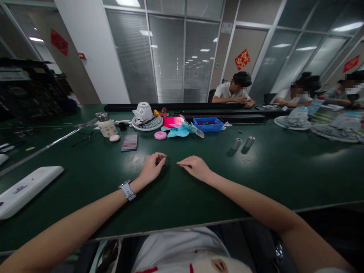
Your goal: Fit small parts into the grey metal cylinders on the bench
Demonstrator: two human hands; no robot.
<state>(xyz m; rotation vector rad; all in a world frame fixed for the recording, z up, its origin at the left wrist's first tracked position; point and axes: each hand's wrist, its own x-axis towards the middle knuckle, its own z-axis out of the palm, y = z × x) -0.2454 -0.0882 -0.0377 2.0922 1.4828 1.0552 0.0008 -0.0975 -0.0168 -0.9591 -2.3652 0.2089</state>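
Observation:
Over the green table (182, 201), my left hand (152, 167) curls its fingers toward the thumb. Whatever may lie between those fingertips is too small to make out. My right hand (196, 167) points left with fingers and thumb pressed together, their inner side hidden. A short gap separates the two hands. Beyond them lie light-blue fan blades (179, 131) and a round pink disc (160, 135). Two batteries (237, 143) (250, 141) stand upright to the right. A blurred card or packet (130, 141) is left of the hands.
A white fan body (143, 112) rests on a round grille (148, 124) at the back. Near it are a blue bin (208, 125), a pink-red box (173, 121) and a bottle (106, 126). A long white case (28, 191) lies left. Several people (231, 93) sit across the table.

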